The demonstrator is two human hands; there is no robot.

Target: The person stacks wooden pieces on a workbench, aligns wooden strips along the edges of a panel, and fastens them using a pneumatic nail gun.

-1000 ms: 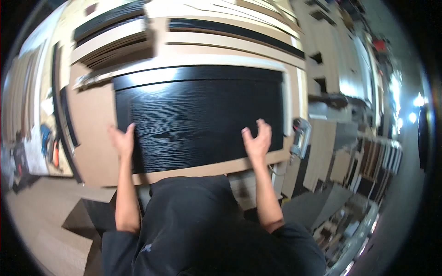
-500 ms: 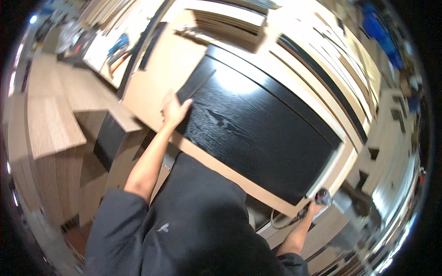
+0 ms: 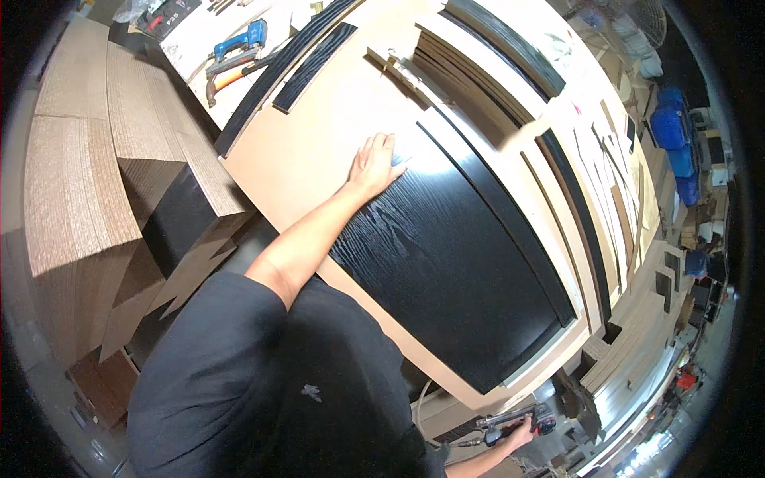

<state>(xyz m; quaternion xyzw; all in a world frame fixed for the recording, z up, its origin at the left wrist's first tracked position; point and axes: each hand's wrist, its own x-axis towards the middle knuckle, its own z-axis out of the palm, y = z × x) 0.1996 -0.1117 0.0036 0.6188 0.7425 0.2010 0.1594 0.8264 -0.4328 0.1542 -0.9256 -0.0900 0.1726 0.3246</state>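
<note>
A glossy black wood-grain panel [image 3: 462, 263] lies on a pale board [image 3: 311, 151] in front of me. My left hand [image 3: 372, 169] grips the panel's left end, thumb over the black face and fingers along the edge. A narrow black strip [image 3: 510, 223] runs along the panel's far side. At the lower right, beyond the panel's near corner, my right hand [image 3: 522, 436] is closed round a dark nail gun [image 3: 500, 425] with a hose [image 3: 420, 410] near it. Part of that grip is hidden.
Black strips [image 3: 315, 68] lie at the far left, beside a blue nail gun [image 3: 253, 36] and an orange-handled hammer [image 3: 227, 78]. Stacked boards [image 3: 470, 72] stand at the back. Wood-grain box pieces [image 3: 80, 215] fill the left side. Blue containers [image 3: 673, 135] are at far right.
My view has turned, so the panel and bench sit differently in it. My left hand has shifted farther along the panel's left end. The nail gun in my right hand now shows more fully.
</note>
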